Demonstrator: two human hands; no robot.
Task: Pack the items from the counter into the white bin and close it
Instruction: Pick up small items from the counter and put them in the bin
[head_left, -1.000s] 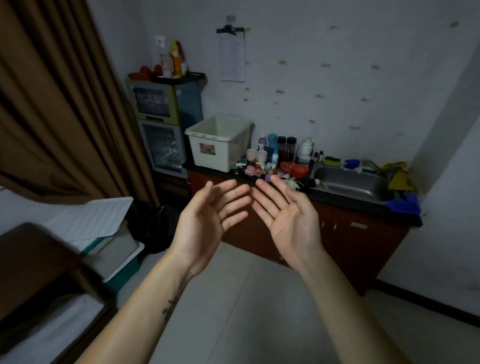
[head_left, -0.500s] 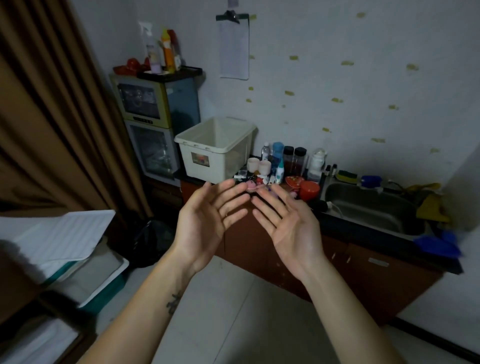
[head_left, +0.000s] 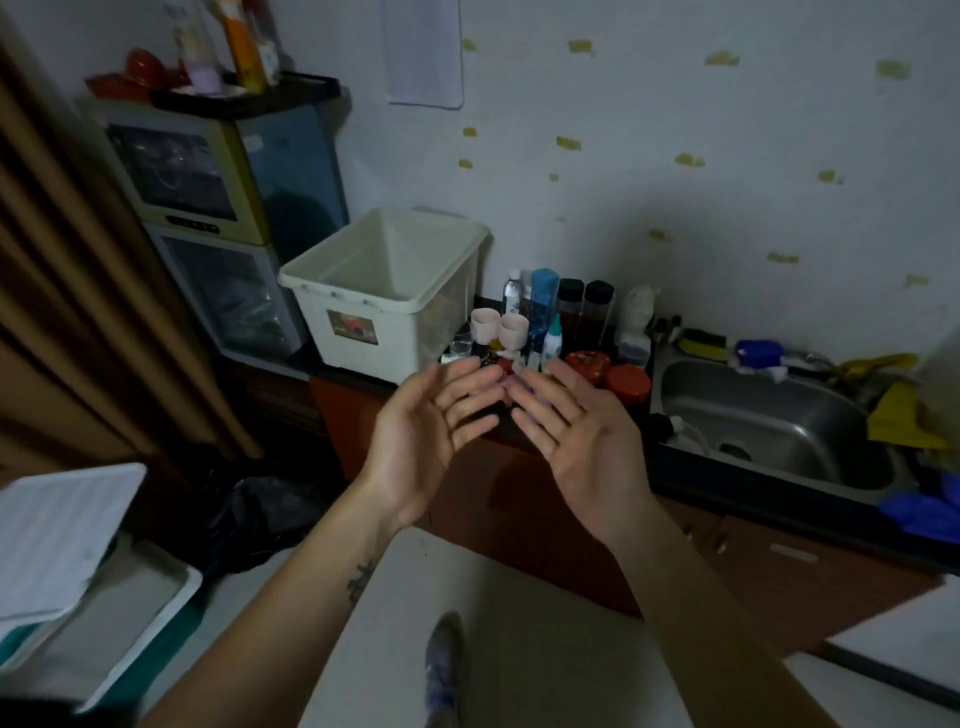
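Note:
The white bin (head_left: 363, 332) stands open and lidless at the left end of the dark counter (head_left: 727, 483). Right of it crowd several small items: two beige cups (head_left: 498, 326), a blue bottle (head_left: 544, 301), two dark jars (head_left: 584, 312), a red lidded container (head_left: 628, 382) and a white bottle (head_left: 635, 332). My left hand (head_left: 426, 441) and my right hand (head_left: 582, 436) float palms up, fingers spread, in front of the counter edge. Both hold nothing. Their fingertips hide some low items at the counter's front.
A steel sink (head_left: 769, 421) sits right of the items, with a sponge (head_left: 704, 343) and yellow cloth (head_left: 904, 415) around it. A tall cabinet (head_left: 208, 208) stands left of the bin. A brown curtain (head_left: 78, 312) and a white lid or tray (head_left: 62, 535) lie at left.
The view has moved closer to the counter, so the bin and items look larger. Both hands stay open, palms up, and have come nearer the counter's front edge.

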